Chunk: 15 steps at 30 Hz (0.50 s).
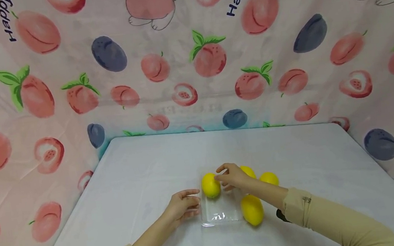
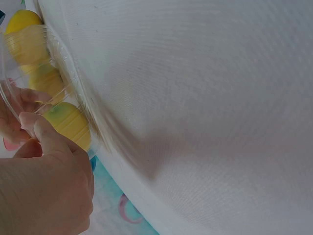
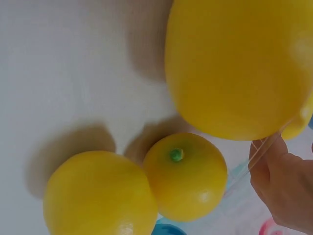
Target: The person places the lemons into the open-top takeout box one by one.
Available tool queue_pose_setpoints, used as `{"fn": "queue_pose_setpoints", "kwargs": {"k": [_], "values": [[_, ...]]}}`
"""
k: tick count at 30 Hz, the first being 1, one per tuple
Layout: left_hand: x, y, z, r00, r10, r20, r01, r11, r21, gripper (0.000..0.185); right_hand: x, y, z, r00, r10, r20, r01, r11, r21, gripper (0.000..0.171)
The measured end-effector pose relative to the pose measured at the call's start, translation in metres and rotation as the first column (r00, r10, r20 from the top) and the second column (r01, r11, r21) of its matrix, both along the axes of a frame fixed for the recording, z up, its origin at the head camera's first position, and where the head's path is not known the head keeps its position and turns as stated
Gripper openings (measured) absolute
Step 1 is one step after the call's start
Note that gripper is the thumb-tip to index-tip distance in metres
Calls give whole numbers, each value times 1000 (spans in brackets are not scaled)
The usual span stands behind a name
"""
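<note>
- Yellow lemon sits inside the clear tray, towards its 11 o'clock corner, long axis running roughly 12 to 6 in the head view.
- Right hand, the nearer one, has its fingers parted at the lemon's 2 o'clock side, gripping nothing that shows; the lemon lies at its 9.
- Left hand, loosely open, meets the tray's 9 o'clock edge; I cannot tell whether it pinches it.
- Outside the tray, the nearest-edge lemon lies at the right hand's 5 o'clock.
</note>
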<state>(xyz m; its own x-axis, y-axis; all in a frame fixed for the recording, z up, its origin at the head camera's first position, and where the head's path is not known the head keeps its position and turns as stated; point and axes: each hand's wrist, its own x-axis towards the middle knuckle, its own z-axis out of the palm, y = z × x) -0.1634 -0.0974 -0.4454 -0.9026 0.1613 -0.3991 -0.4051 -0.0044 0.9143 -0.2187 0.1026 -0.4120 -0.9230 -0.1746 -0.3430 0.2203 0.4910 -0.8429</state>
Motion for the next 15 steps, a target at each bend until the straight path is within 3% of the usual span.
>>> {"fn": "queue_pose_setpoints", "kwargs": {"k": [8,15], "values": [[1,0,1,1000,5,-2,-5,1000,9,41,5,9,9,999,-10,33,13,997,-70,38],[2,-2,2,1000,-3,4,3,1000,-2,39,9,19,19,999,28,25,-24,991,-128,40]]}}
